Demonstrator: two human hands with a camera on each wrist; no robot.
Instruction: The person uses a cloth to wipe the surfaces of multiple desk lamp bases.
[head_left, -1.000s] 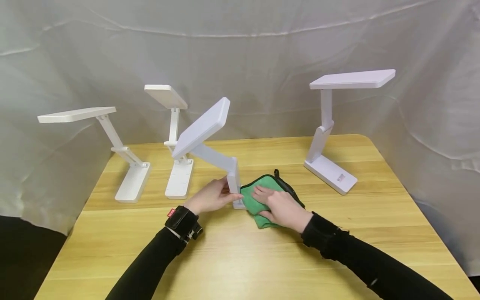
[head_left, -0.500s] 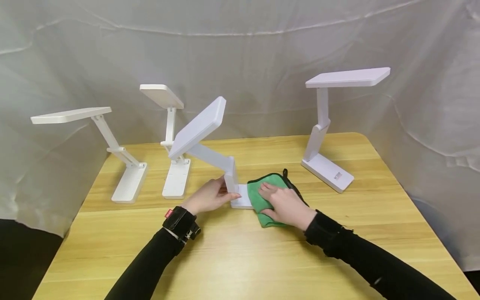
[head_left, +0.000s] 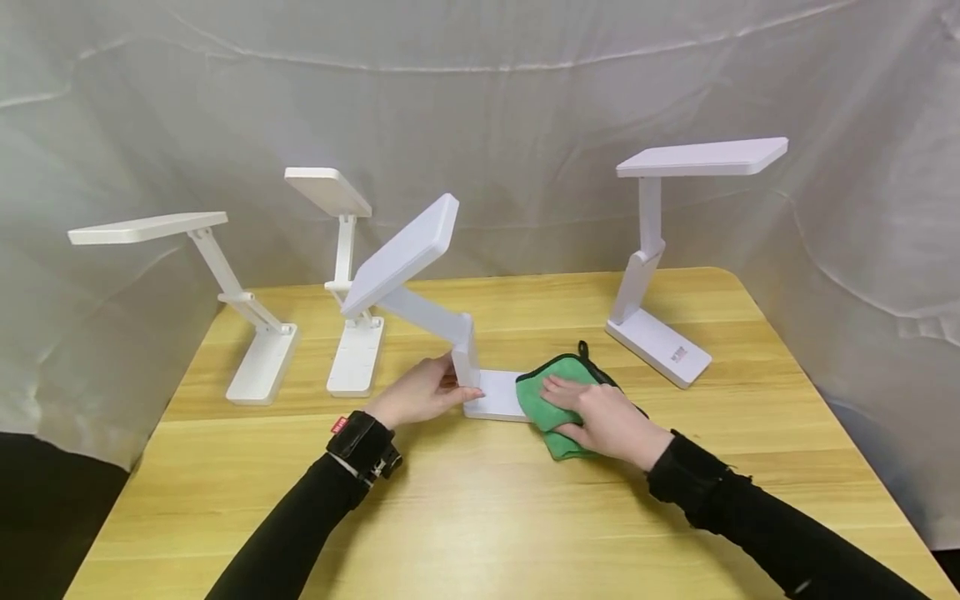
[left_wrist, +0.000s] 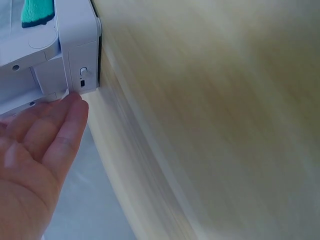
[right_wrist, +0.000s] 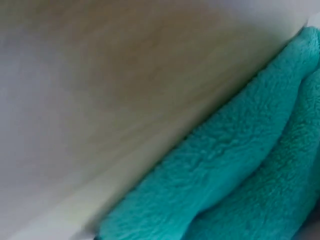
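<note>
In the head view a white folding desk lamp [head_left: 427, 317] stands near the middle of the table, its flat head tilted up to the left. My left hand [head_left: 420, 393] holds it low, at the joint of arm and base, thumb in front and fingers behind. The left wrist view shows those fingers against the lamp's end, beside a small switch and port [left_wrist: 83, 75]. A folded green cloth [head_left: 534, 400] with black edging covers the right end of the lamp base [head_left: 501, 398]. My right hand [head_left: 611, 421] presses on the cloth with extended fingers. Green pile [right_wrist: 225, 155] fills much of the right wrist view.
Two more white lamps stand at the left: an outer lamp [head_left: 262, 367] and an inner lamp [head_left: 356, 358] behind my left hand. Another lamp [head_left: 660, 346] stands at the back right. A grey curtain [head_left: 525, 125] hangs behind the wooden table [head_left: 465, 517].
My right hand has slid the cloth to the right along the lamp base, uncovering more of its white top. My left hand keeps its hold at the same spot.
</note>
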